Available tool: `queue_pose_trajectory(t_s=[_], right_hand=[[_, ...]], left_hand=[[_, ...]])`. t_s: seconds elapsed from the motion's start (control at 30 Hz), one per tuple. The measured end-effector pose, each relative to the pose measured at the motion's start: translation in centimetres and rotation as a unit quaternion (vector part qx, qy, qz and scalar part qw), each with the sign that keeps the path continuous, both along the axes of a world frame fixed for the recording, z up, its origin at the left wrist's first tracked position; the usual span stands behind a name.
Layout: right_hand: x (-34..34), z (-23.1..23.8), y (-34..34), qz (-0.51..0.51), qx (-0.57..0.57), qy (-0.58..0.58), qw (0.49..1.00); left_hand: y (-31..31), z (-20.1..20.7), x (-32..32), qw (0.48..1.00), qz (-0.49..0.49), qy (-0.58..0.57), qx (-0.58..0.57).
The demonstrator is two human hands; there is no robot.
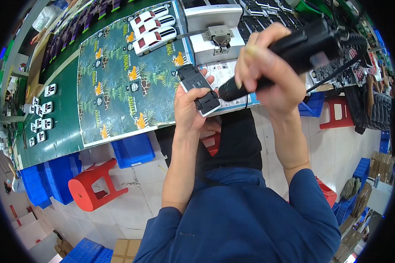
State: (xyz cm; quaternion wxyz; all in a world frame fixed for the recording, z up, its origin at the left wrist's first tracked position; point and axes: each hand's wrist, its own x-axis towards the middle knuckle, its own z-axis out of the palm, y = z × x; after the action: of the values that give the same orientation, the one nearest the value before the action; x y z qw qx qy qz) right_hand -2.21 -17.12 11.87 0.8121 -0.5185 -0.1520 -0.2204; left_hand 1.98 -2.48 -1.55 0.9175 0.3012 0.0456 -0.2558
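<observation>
My left hand is wrapped round a toy car turned upside down, its black underside facing up and a white edge showing below. The thumb presses on the underside near one end. In my right hand is a black corded electric screwdriver, held at a slant with its tip end pointing down and left. That end is close beside the car; whether it touches is hard to tell, and any bit is not visible. Several white toy cars with red windows stand side by side at the mat's far edge.
A patterned mat covers the green table. Behind my hands stands a metal fixture. More small white car parts lie at left, black car bases at far right. Red stools and blue bins stand below.
</observation>
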Motion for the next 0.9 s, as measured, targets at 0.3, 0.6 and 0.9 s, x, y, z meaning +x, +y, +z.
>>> queue_pose_trajectory(t_s=[0.3,0.6,0.9], right_hand=[[-0.3,-1.5,1.8,-0.001,-0.043,0.027,0.999],[0.4,-1.7,1.6,0.074,-0.110,0.051,0.990],[0.4,-1.9,1.4,0.072,-0.092,0.044,0.992]], left_hand=[[0.4,-0.8,0.3,0.999,-0.014,0.035,-0.033],[0.3,-0.7,0.9,0.987,-0.063,0.063,-0.135],[0.3,-1.2,1.3,0.987,-0.057,0.097,-0.118]])
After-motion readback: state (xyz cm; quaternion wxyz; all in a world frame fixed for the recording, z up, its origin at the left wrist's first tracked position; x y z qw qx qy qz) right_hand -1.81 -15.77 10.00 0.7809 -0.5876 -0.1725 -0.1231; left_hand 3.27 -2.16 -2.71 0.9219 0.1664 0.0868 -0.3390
